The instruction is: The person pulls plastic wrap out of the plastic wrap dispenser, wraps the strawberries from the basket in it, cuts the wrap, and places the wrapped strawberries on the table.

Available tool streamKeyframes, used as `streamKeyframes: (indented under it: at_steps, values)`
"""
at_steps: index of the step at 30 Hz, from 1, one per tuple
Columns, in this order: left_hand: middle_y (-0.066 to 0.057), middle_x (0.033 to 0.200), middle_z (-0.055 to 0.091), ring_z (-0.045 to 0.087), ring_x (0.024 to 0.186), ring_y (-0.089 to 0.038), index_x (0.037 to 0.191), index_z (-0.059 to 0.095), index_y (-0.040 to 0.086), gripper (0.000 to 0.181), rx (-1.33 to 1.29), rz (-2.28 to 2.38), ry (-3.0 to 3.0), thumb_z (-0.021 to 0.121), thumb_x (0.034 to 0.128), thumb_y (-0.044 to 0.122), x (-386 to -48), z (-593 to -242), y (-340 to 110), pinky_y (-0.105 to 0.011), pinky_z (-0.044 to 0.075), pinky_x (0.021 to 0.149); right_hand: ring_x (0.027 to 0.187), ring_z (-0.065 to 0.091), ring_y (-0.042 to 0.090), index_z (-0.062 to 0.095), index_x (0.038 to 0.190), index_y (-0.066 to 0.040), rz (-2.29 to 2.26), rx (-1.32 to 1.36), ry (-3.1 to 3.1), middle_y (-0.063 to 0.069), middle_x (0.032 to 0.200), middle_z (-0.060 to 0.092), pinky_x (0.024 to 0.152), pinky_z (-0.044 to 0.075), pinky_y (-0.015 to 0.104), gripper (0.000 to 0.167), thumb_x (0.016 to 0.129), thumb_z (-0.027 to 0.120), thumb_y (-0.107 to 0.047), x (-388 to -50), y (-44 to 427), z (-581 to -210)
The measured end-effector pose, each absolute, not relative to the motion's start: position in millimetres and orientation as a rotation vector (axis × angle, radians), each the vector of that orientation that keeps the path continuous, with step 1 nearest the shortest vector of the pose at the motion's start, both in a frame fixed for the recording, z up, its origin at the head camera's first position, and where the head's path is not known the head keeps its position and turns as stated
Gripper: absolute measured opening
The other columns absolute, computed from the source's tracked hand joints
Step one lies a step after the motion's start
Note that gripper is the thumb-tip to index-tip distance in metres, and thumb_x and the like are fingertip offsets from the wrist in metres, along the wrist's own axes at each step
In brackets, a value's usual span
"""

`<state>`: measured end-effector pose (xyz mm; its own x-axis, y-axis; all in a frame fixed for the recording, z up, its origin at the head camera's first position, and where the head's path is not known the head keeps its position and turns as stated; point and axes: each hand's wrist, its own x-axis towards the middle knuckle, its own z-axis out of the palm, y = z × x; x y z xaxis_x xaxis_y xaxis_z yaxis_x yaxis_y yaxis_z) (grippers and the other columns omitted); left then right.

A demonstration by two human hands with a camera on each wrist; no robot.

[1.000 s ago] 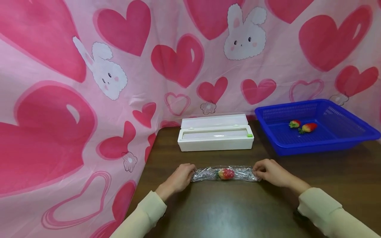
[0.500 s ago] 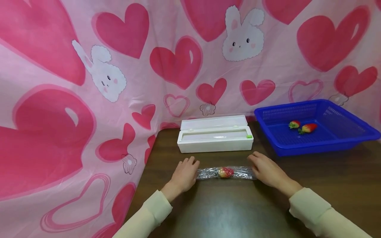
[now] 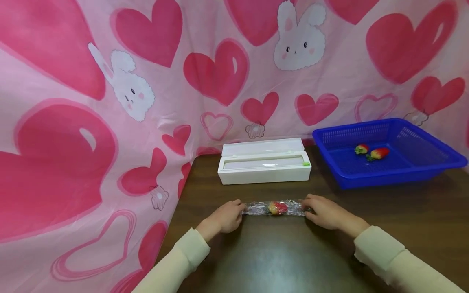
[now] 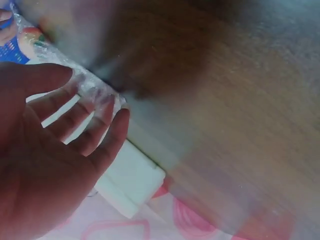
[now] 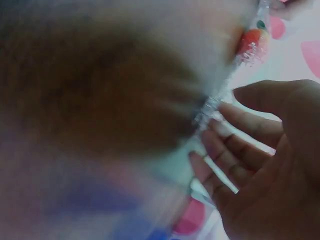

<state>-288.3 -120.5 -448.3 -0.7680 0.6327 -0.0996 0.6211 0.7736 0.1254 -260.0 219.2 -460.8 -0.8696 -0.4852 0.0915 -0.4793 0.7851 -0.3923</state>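
A strawberry lies inside a narrow strip of clear plastic wrap that stretches left to right above the brown table. My left hand holds the strip's left end, and my right hand holds its right end. In the left wrist view, the thumb and fingers of that hand are bent around the crinkled wrap. The right wrist view has the thumb and forefinger of the other hand at the twisted wrap, with the red fruit beyond.
Behind the strip stands a long white box, its lid raised and a green piece at its right end. A blue basket at the back right contains two strawberries. Pink heart-patterned cloth hangs along the back and left.
Both hands have come slightly closer together, and the strip between them looks shorter. Their fingers, spread over the ends half a second ago, now bend around them.
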Motion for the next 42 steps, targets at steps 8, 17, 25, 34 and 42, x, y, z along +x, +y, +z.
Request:
streamKeyframes:
  at_steps: [8,17,25,34,42]
  values:
    - [-0.005,0.106,0.060,0.062,0.096,-0.023,0.118,0.068,0.007,0.032,1.019,-0.025,2.876,0.077,0.0912,0.022,-284,-441,-114,-0.038,0.054,0.085,0.089,0.061,0.023,0.072,0.105,-0.010,-0.321,-0.831,3.022,0.004,0.100,0.062,0.078,0.054,0.050,0.034,0.081,0.086,-0.031,-256,219,-457]
    - [-0.001,0.087,0.061,0.062,0.079,-0.016,0.093,0.070,0.007,0.004,1.086,0.145,2.908,0.067,0.0950,0.004,-298,-453,-110,-0.030,0.053,0.069,0.069,0.051,0.011,0.069,0.083,-0.014,-0.394,-1.036,3.085,-0.008,0.079,0.052,0.062,0.048,0.034,0.014,0.082,0.079,-0.004,-269,220,-468]
    - [-0.001,0.079,0.064,0.063,0.074,-0.016,0.098,0.064,0.006,0.007,1.032,0.348,2.900,0.060,0.0976,0.000,-310,-450,-116,-0.032,0.053,0.067,0.069,0.057,0.004,0.069,0.087,-0.013,-0.711,-0.989,2.994,-0.011,0.076,0.062,0.062,0.051,0.032,0.014,0.089,0.069,0.001,-280,235,-460]
    - [-0.006,0.086,0.066,0.067,0.083,-0.022,0.100,0.063,0.006,0.006,0.959,0.276,2.934,0.060,0.0981,0.001,-332,-446,-110,-0.037,0.056,0.072,0.064,0.047,0.005,0.067,0.088,-0.008,-0.803,-0.879,2.965,-0.010,0.070,0.055,0.059,0.042,0.027,0.010,0.091,0.066,0.002,-301,235,-461]
    - [-0.009,0.096,0.066,0.067,0.094,-0.028,0.102,0.062,0.008,0.008,0.884,0.069,2.986,0.063,0.0954,0.005,-341,-453,-104,-0.042,0.056,0.078,0.068,0.055,0.015,0.063,0.086,-0.012,-0.615,-0.759,3.041,-0.003,0.077,0.060,0.058,0.047,0.037,0.011,0.089,0.066,-0.002,-309,223,-465]
